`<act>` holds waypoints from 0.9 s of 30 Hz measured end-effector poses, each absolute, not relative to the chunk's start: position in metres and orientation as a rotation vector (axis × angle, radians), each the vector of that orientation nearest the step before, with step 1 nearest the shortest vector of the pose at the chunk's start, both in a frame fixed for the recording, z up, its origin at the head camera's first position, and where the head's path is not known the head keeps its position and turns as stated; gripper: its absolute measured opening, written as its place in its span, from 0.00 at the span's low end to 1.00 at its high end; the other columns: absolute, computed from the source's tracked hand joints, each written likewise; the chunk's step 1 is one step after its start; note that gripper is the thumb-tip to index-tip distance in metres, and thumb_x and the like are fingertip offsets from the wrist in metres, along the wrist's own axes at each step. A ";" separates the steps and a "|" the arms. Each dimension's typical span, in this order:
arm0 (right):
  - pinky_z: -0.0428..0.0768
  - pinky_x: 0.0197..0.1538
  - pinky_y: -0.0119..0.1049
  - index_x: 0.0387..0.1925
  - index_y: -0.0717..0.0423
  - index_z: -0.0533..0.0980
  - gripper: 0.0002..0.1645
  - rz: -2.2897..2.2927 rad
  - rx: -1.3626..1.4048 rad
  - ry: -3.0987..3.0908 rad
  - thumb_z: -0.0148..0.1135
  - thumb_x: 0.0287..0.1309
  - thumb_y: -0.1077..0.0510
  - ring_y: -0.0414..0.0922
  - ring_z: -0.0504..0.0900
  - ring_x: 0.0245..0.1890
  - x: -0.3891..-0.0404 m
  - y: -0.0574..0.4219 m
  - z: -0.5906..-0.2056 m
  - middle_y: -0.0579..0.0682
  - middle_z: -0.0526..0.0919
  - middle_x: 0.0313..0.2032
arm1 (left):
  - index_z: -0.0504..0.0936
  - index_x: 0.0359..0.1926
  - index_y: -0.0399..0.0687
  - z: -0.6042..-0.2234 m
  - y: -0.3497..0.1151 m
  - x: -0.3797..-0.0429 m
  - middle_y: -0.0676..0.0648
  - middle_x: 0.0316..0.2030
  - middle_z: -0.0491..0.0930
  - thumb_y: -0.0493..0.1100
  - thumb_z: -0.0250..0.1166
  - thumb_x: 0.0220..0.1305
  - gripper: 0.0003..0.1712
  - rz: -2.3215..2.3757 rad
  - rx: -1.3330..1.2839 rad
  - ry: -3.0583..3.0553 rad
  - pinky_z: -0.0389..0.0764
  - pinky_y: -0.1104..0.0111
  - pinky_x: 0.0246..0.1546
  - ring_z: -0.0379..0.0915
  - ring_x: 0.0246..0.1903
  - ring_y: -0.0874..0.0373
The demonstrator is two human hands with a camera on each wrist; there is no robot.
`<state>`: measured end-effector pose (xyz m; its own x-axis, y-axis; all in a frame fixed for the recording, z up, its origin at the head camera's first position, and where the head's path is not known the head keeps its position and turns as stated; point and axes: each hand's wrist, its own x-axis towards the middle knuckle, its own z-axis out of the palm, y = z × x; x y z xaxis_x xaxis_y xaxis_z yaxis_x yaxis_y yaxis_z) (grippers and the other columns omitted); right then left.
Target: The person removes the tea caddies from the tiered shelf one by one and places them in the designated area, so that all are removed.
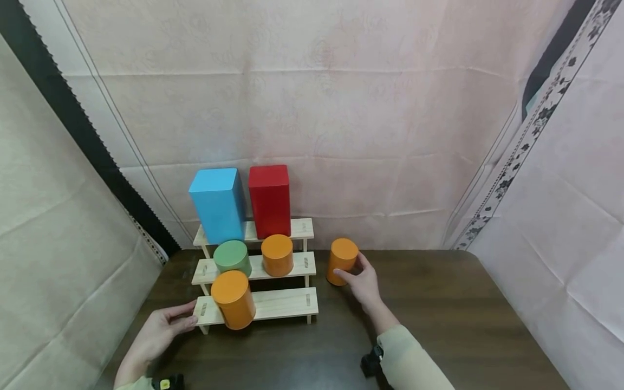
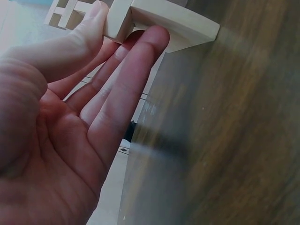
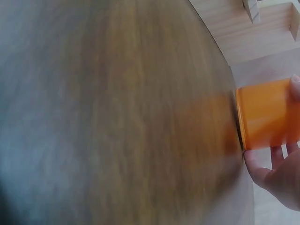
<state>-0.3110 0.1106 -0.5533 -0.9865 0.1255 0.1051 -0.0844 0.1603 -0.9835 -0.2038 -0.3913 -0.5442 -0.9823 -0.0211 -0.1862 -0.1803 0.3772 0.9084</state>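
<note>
At the stand's right, my right hand (image 1: 364,283) grips an upright orange cylinder (image 1: 343,257), thumb on the near side and fingers around the right. In the right wrist view the base of this cylinder (image 3: 265,115) is right at the dark tabletop. My left hand (image 1: 158,333) pinches the left end of the lowest step of a three-step wooden stand (image 1: 287,302). The left wrist view shows the thumb against the wood's end (image 2: 119,21) and the fingers reaching under it. A larger orange cylinder (image 1: 234,300) stands on that lowest step.
On the middle step are a green cylinder (image 1: 232,256) and a shorter orange cylinder (image 1: 277,255). The top step bears a blue block (image 1: 218,206) and a red block (image 1: 270,201). Pale cloth (image 1: 341,119) hangs behind and beside the dark wooden table (image 1: 439,314).
</note>
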 end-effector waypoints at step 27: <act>0.83 0.66 0.52 0.76 0.53 0.71 0.53 1.831 -0.073 -2.260 0.88 0.52 0.54 0.54 0.78 0.65 -0.320 0.100 -0.565 0.56 0.80 0.65 | 0.73 0.73 0.30 -0.545 -0.391 -0.204 0.30 0.71 0.72 0.39 0.68 0.77 0.30 1.641 -0.167 2.489 0.91 0.61 0.49 0.88 0.49 0.58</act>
<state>-0.3205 0.1002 -0.5654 -0.9719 0.1834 0.1474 -0.1061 0.2175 -0.9703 -0.2036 -0.3909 -0.5450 -0.9818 -0.0074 -0.1900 -0.1775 0.3936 0.9020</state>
